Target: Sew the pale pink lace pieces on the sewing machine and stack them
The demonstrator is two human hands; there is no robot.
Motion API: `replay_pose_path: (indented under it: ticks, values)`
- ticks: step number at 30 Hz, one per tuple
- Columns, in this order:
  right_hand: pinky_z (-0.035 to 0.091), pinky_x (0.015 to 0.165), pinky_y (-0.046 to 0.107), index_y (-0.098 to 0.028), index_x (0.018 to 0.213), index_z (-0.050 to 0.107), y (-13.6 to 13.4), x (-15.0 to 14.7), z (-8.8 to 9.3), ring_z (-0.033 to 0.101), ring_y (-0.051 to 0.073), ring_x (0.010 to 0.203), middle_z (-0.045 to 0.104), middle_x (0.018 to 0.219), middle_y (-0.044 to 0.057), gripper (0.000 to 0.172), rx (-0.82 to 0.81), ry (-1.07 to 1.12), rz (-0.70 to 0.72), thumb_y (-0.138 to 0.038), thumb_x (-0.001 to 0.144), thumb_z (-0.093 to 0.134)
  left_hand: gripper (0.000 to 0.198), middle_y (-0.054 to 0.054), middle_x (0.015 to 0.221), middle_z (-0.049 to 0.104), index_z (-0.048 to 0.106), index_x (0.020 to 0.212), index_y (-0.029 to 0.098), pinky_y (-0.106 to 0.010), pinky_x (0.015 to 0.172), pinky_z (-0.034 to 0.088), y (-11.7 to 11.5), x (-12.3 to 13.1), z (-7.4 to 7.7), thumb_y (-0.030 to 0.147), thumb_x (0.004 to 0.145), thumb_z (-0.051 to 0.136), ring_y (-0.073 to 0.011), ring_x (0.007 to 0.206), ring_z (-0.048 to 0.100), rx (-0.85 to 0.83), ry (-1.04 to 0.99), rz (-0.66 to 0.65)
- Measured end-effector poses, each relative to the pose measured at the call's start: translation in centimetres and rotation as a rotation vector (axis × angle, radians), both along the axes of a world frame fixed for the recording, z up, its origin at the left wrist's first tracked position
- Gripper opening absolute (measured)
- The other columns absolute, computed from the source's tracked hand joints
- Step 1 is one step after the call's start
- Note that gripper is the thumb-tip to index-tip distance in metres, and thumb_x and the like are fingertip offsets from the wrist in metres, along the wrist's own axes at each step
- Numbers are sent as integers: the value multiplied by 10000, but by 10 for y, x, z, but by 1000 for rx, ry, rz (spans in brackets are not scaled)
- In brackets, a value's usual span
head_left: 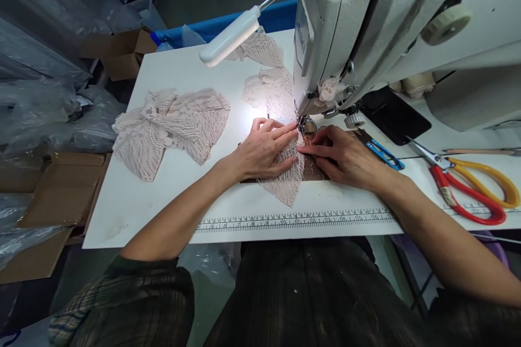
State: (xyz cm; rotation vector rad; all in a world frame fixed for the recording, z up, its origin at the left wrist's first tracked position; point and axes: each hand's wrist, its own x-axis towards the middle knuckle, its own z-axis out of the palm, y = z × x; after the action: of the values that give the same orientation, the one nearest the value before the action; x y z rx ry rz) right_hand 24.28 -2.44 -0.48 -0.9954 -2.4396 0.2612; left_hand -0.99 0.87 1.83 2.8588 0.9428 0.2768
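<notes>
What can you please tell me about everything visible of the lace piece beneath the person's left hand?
The lace piece is pale pinkish-beige, an openwork fabric with wavy lines. It lies spread below the sewing machine's needle area, its lower end tapering to a point just short of the printed ruler. The left hand covers part of it; the right hand's index fingertip meets its right edge.

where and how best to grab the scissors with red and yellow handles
Probably by the red handle and yellow handle, right hand coming from the right: the two loops lie spread that way, while the blades point left and away, toward the phone.
</notes>
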Motion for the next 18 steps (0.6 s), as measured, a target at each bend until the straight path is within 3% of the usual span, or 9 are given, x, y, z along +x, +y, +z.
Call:
replay_pose_path:
  ticks: [12, 18]
  values:
    - [561, 879, 419, -252, 1260, 737, 0, 1, 2, 598, 229, 967, 600, 1107, 128, 354, -15, 13, 7, -219, 967, 541, 522, -164, 1565, 488, 515, 1457, 161, -582, 1046, 361, -1, -1, -2, 433, 1015, 459, -356, 1246, 542, -20, -19, -3]
    - [558, 837, 412, -272, 1233, 746, 0, 1, 0, 588, 229, 955, 601, 1088, 122, 338, 18, 17, 24, -236, 972, 535, 459, -192, 1484, 557, 578, 1349, 97, -535, 1064, 362, -8, 4, -4, 390, 1032, 421, -332, 1213, 566, 166, 20, -12]
